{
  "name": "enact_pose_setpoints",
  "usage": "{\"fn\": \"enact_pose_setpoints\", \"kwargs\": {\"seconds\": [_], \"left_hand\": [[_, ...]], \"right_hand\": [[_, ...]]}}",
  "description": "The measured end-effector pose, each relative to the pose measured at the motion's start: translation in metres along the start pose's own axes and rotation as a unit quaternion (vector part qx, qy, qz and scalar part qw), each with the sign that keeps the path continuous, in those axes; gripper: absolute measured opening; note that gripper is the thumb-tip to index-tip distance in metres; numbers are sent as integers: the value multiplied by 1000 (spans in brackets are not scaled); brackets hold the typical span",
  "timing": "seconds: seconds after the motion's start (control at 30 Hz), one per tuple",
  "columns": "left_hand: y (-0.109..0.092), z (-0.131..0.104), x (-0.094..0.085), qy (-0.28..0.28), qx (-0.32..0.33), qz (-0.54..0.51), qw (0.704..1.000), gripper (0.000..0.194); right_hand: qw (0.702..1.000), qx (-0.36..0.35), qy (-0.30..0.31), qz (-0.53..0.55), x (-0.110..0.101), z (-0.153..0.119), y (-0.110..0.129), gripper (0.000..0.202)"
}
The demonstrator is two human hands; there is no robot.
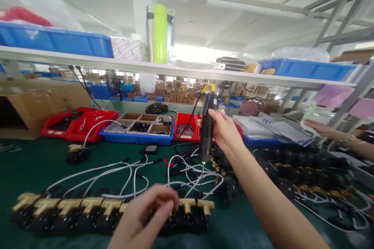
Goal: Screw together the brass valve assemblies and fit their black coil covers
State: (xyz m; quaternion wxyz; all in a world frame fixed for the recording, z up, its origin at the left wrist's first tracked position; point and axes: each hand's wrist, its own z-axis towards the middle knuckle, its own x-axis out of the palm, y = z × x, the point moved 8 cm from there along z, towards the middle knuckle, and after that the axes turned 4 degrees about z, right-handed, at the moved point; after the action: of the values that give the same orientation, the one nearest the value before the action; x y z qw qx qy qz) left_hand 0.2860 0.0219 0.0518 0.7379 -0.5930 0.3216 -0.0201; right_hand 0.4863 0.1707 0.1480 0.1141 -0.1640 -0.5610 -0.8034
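Observation:
My right hand (224, 128) is wrapped round a black electric screwdriver (206, 146), held upright with its bit pointing down. The bit's end comes down by the right end of a row of black units with brass fittings (66, 207); whether it touches one I cannot tell. Over the same row, my left hand (146, 214) has its fingers curled and the thumb close to the fingertips, slightly blurred. Anything between those fingertips is too small to make out. White cables (117, 171) run from the units across the green table (23, 167).
Behind stand red bins (87, 126) and a blue tray of small parts (137, 139). One loose unit (76, 155) lies at left, more stacked units (315, 171) at right. Another person's hand (324, 130) reaches in at right. A shelf (187, 69) crosses above.

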Motion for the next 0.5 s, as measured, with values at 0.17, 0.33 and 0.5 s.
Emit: {"fn": "enact_pose_setpoints", "kwargs": {"seconds": [0.17, 0.33, 0.5], "left_hand": [[-52, 83, -7, -53, 15, -140, 989, 36], [-99, 124, -7, 2, 93, -151, 984, 16], [-124, 140, -55, -32, 149, -168, 974, 15]], "right_hand": [[997, -10, -14, 75, 23, -32, 6, 57], [992, -78, 15, 100, 45, -15, 47, 48], [966, -147, 163, -137, 52, 28, 67, 65]]}}
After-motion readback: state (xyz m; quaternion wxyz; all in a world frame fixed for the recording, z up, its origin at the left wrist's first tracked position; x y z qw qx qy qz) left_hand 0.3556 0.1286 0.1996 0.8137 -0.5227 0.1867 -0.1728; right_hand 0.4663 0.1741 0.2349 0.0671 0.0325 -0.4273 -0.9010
